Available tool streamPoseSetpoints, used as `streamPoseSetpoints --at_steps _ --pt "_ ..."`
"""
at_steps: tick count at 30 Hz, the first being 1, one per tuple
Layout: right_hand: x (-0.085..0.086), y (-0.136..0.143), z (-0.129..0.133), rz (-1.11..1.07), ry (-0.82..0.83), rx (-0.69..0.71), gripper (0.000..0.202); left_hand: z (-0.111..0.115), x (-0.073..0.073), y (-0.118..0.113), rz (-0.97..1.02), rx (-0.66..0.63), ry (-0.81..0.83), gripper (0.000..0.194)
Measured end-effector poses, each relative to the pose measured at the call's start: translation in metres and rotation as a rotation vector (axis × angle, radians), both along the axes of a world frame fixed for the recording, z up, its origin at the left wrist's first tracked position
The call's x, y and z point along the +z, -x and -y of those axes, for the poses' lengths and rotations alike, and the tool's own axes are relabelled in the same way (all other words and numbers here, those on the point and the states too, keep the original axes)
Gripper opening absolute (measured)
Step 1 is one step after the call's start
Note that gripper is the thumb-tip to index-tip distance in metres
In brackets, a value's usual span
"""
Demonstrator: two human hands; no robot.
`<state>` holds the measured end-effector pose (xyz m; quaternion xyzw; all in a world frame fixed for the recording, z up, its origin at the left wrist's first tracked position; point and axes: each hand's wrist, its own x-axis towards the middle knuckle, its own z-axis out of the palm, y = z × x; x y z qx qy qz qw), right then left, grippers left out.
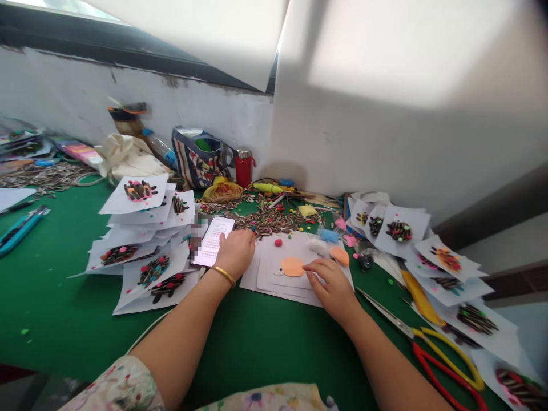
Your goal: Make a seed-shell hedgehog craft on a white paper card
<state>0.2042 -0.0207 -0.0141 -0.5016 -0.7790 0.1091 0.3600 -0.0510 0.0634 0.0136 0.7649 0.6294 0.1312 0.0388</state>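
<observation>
White paper sheets (252,277) lie on the green table (257,337), with a flat orange oval (293,267) on the top one. A small white piece with a black dot (279,270) joins the oval's left end. My right hand (331,288) rests at the oval's right edge, fingers apart and holding nothing visible. My left hand (236,251) is between the lit phone (217,231) and the papers, near the seeds; its fingertips are partly hidden, so any held item cannot be made out. A red ball (278,243) sits above the oval, and an orange lump (339,256) beyond my right hand.
Decorated cards are stacked at left (154,268) and right (449,282). Large scissors (411,331) lie right of my right forearm. Scattered seeds (274,221), a red bottle (244,168) and a patterned bag (201,162) are along the wall. A blue cutter (23,228) lies far left.
</observation>
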Motion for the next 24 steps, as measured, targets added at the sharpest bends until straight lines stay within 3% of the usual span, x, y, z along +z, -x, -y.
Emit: streamPoseSetpoints --at_steps 7,12,14,19,24 --pt "0.001 0.001 0.000 -0.009 -0.009 0.006 0.018 0.002 0.001 -0.002 0.054 -0.033 -0.108 0.028" --pt "0.002 0.003 0.001 -0.017 -0.019 0.009 0.017 0.020 -0.005 -0.017 0.359 -0.332 -0.200 0.025" --pt "0.004 0.004 0.003 -0.021 -0.027 0.021 0.018 0.032 -0.009 -0.027 0.536 -0.429 -0.107 0.027" --pt "0.009 0.010 0.008 -0.050 -0.081 0.050 0.021 0.060 -0.011 -0.047 0.892 -0.388 0.170 0.013" --pt "0.014 0.015 0.014 -0.088 -0.099 0.066 0.028 0.069 -0.012 -0.056 1.175 -0.394 0.293 0.011"
